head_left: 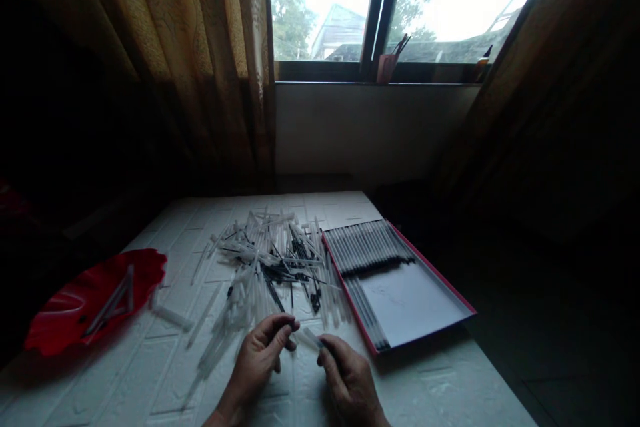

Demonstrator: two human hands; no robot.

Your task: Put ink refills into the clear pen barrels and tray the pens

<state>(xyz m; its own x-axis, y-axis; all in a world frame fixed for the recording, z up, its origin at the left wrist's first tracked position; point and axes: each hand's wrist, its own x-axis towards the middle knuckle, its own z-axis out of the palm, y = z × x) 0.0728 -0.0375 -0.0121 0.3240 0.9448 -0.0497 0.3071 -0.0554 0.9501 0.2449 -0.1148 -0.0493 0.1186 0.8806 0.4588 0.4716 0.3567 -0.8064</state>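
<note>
My right hand [350, 377] is closed on a clear plastic tube [313, 337] that looks like a pen barrel, its end pointing up and left. Just to its left, my left hand [265, 350] is pinched closed, with fingertips near the tube. Whatever lies between those fingertips is too small and dark to make out. Beyond both hands spreads a loose pile of clear tubes [250, 293], mixed with thin black sticks and small black pieces [301, 250]. To the right, a shallow red-edged box [420, 307] holds rows of clear tubes with black ends [373, 247].
A red scalloped dish [55, 320] with a few clear pieces stands at the left of the white brick-patterned table [140, 360]. Behind are a gold curtain [200, 47] and a window, with a cup of thin sticks [387, 69] on its sill.
</note>
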